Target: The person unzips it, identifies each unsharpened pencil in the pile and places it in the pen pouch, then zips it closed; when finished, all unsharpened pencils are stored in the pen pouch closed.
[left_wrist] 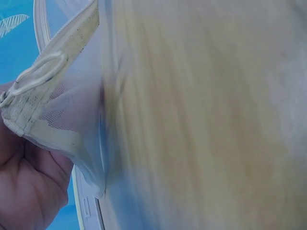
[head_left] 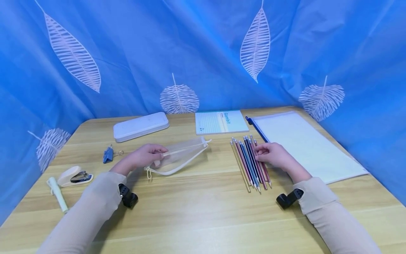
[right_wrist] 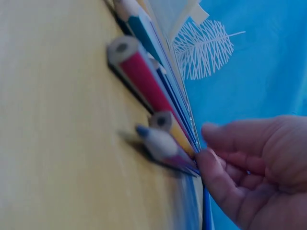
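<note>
At the left of the table's middle, my left hand (head_left: 146,155) grips a pale translucent mesh zip pouch (head_left: 184,155) by its left end. The left wrist view shows the pouch's white zip and a loop-shaped pull (left_wrist: 41,72) close up, hiding most of the fingers. To the right lies a loose bundle of pencils (head_left: 248,164), several colours, side by side with most points toward me. My right hand (head_left: 273,154) is at the bundle's right edge, thumb and forefinger pinching a pencil there. In the right wrist view, pencil ends (right_wrist: 144,76) stand near the fingertips.
A white tin case (head_left: 141,126) and a Gambit notepad (head_left: 222,122) lie at the back. On the right is a white zip folder (head_left: 311,144) with a dark blue edge. The left side has a blue binder clip (head_left: 108,154), a stapler (head_left: 74,176) and a pale green pen-like stick (head_left: 57,194).
</note>
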A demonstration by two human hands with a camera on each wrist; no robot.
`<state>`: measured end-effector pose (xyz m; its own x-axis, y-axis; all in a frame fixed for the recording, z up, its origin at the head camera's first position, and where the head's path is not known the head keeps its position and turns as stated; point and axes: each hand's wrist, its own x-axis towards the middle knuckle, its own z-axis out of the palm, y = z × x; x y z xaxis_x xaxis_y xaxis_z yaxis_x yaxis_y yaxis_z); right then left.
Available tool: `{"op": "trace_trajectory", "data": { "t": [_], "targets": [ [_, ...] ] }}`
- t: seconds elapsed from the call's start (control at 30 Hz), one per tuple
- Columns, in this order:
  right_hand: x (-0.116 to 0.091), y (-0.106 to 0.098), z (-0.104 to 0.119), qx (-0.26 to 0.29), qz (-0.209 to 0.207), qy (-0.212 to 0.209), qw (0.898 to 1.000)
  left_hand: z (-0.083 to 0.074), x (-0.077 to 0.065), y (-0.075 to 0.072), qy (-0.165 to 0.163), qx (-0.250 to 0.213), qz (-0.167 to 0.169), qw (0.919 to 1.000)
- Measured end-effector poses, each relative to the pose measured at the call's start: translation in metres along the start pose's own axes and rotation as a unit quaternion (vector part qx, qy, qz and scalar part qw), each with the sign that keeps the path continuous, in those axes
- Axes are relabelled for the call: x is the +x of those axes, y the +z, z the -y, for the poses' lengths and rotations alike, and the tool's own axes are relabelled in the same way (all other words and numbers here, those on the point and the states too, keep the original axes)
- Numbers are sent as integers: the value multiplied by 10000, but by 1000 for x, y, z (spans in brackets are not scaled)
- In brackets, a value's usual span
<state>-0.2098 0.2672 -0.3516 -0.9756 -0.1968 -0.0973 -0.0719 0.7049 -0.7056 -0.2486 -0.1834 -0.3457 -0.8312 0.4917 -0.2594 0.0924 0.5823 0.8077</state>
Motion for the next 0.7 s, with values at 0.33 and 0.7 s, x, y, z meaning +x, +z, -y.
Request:
{"op": "trace_trajectory", "data": {
  "t": [0.33,0.7],
  "targets": [
    [10,2,12,-1460,89,-223,9890,3,0,1,78,-186,-62,9998],
    [14,4,16,-1264,398,265,9908,-7,-7,18,133,-275,-1006,9945]
  ]
}}
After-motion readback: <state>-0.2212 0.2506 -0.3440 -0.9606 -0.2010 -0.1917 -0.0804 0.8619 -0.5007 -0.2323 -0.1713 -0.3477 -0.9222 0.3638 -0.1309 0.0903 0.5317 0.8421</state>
